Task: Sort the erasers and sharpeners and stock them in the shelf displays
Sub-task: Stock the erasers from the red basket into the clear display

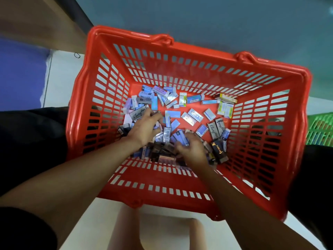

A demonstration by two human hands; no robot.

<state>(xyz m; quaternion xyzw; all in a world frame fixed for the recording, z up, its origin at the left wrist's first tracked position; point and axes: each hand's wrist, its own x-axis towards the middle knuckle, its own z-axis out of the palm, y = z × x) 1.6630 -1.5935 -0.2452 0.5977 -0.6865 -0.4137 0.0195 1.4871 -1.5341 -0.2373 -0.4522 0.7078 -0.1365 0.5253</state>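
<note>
- Small rectangular erasers in printed paper sleeves (191, 117) lie loose and mixed on the bottom of a red slotted plastic basket (162, 179). Blue-and-white, grey, dark brown and yellow-and-white sleeves are intermingled. No sharpener can be identified, and no shelf display is in view.
- The left hand (144, 129) is palm-down in the pile at the near left, with its fingers bent. Blur prevents confirmation of a grip.
- The right hand (191, 150) is just beside it, with its fingers curled round a few blue-and-white erasers.
- Risk, mis-sort: blue-and-white sleeves with different print lie touching. A handful taken by colour alone is likely to combine types.
- Risk, dropped stock: a multi-piece grip holds smooth sleeves loosely. Pieces may slip on lifting and fall back into the pile or over the rim.
- Risk, sleeve damage: raking through the pile may crease a sleeve or push it off its eraser.
- Risk, missed stock: pieces under the hands and against the near wall are hidden and may be overlooked.
</note>
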